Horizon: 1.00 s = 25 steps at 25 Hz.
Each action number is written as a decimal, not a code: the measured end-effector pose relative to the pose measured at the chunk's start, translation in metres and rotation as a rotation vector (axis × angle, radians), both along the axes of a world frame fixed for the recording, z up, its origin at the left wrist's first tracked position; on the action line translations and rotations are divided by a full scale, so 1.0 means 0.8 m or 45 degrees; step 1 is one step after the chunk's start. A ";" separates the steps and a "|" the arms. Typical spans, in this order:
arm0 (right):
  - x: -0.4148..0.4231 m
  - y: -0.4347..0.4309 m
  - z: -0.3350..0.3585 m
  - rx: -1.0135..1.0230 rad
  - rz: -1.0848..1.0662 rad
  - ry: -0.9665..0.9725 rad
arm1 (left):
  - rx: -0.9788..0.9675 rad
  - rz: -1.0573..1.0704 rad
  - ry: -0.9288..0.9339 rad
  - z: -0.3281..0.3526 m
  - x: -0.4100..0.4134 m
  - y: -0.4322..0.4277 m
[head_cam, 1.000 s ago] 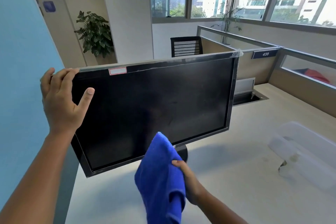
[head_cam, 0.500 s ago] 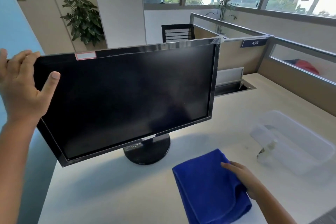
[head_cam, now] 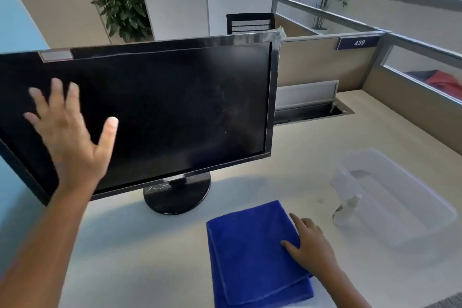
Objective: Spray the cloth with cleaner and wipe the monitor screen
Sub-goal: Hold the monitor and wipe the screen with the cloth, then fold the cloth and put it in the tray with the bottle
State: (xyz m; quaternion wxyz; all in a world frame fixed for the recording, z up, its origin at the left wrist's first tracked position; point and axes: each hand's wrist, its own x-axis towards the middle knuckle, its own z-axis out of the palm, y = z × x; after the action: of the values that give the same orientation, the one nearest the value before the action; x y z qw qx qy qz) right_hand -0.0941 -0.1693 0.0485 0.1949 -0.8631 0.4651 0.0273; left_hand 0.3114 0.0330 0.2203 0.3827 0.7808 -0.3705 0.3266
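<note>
Head-camera footage is filled on the left by a black monitor [head_cam: 155,112], which is set on a round stand [head_cam: 177,195] on the pale worktop [head_cam: 140,245]; its dark screen is seen to be dusty and smeared toward the right side. The left hand [head_cam: 67,132] is raised in front of the screen's left part with fingers spread wide and nothing held; whether the glass is touched cannot be told. A folded blue microfibre cloth [head_cam: 252,252] is laid flat on the worktop in front of the stand. The right hand [head_cam: 310,245] is rested open on the cloth's right edge, not closed around it. A clear spray bottle [head_cam: 346,205] is laid just beside a translucent plastic bin [head_cam: 410,205], to the right of the cloth.
</note>
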 end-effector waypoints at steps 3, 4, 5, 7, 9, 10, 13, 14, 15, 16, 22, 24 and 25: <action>0.031 -0.001 -0.004 -0.182 0.362 -0.059 | 0.251 -0.381 0.052 -0.070 -0.147 -0.051; 0.043 -0.003 -0.005 -0.218 0.491 -0.030 | 0.437 -0.515 0.148 -0.102 -0.185 -0.063; 0.055 -0.007 -0.006 -0.245 0.604 0.017 | 0.678 -0.577 0.259 -0.136 -0.212 -0.072; 0.073 -0.019 -0.006 -0.270 0.761 0.152 | 1.124 -0.522 0.398 -0.196 -0.240 -0.083; 0.084 -0.033 -0.008 -0.282 0.836 0.290 | 1.324 -0.468 0.491 -0.234 -0.251 -0.088; 0.087 -0.040 -0.009 -0.264 0.852 0.345 | 1.339 -0.451 0.526 -0.245 -0.253 -0.089; 0.091 -0.050 -0.007 -0.200 0.873 0.427 | 1.300 -0.387 0.560 -0.253 -0.249 -0.090; 0.092 -0.052 -0.005 -0.215 0.871 0.430 | 1.289 -0.365 0.549 -0.253 -0.248 -0.091; 0.092 -0.053 -0.003 -0.246 0.870 0.428 | 1.293 -0.345 0.541 -0.250 -0.247 -0.092; 0.093 -0.053 -0.001 -0.282 0.872 0.420 | 1.301 -0.329 0.542 -0.248 -0.248 -0.094; 0.093 -0.060 0.018 -0.449 0.908 0.309 | 1.235 -0.320 0.426 -0.221 -0.250 -0.102; 0.091 -0.065 0.026 -0.458 0.888 0.226 | 1.175 -0.318 0.391 -0.210 -0.250 -0.104; 0.090 -0.067 0.030 -0.459 0.872 0.155 | 1.122 -0.326 0.382 -0.204 -0.251 -0.104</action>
State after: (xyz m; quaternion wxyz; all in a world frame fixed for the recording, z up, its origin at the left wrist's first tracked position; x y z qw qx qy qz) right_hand -0.0222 -0.2233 0.0721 -0.0083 -0.9856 0.1581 0.0597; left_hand 0.1105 -0.0506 0.0570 0.1017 0.8553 -0.5074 -0.0274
